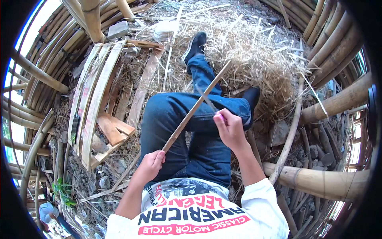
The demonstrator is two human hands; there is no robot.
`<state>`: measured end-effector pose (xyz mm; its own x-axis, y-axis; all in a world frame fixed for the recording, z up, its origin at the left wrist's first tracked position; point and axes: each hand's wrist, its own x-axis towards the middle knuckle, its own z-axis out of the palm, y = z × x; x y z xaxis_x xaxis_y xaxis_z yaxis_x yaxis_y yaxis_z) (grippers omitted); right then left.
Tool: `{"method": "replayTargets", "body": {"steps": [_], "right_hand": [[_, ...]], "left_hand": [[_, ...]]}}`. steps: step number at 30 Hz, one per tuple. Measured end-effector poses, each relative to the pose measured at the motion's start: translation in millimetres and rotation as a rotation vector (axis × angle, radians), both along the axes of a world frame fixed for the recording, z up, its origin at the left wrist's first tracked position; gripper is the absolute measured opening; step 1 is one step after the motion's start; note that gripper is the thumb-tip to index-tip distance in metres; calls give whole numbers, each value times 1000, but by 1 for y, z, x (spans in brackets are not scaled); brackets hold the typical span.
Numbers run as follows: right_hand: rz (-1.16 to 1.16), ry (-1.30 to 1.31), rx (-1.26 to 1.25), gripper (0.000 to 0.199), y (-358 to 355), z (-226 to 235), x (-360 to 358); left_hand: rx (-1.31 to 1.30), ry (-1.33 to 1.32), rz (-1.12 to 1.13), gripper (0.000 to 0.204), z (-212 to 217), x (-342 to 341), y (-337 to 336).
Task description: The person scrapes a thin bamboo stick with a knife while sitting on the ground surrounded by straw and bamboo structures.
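My left hand (150, 164) grips the near end of a long thin bamboo strip (195, 106) that slants up and to the right across my jeans-clad legs. My right hand (229, 127) is closed around the handle of a knife, and its dark blade (207, 99) lies against the strip near its middle. I am seated with one leg crossed over the other, dark shoes (195, 44) pointing away.
A heap of pale bamboo shavings (254, 51) lies ahead. Flat split bamboo slats (92, 99) rest to my left. Thick bamboo poles (318, 181) lie to the right and stacked poles ring the spot on both sides. Stones and scraps cover the ground.
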<state>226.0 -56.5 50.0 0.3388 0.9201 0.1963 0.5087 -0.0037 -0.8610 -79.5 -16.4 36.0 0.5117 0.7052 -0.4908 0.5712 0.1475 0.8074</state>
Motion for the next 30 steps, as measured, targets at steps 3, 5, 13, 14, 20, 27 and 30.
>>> {"method": "replayTargets", "body": {"steps": [3, 5, 13, 14, 20, 27, 30], "right_hand": [[99, -173, -2, 33, 32, -3, -2], [133, -185, 3, 33, 56, -7, -10], [133, -494, -108, 41, 136, -56, -7], [142, -510, -115, 42, 139, -62, -3], [162, -532, -176, 46, 147, -74, 8], [93, -523, -180, 46, 159, -88, 31], [66, -522, -159, 44, 160, -93, 38]], "left_hand": [[49, 36, 63, 47, -3, -5, 5], [60, 96, 93, 47, -6, -16, 8], [7, 100, 111, 42, -33, -7, 33], [42, 126, 98, 42, -37, -4, 36], [62, 175, 70, 42, -45, 1, 52], [135, 197, 45, 47, -48, 1, 55], [160, 198, 28, 46, -46, 5, 57]]}}
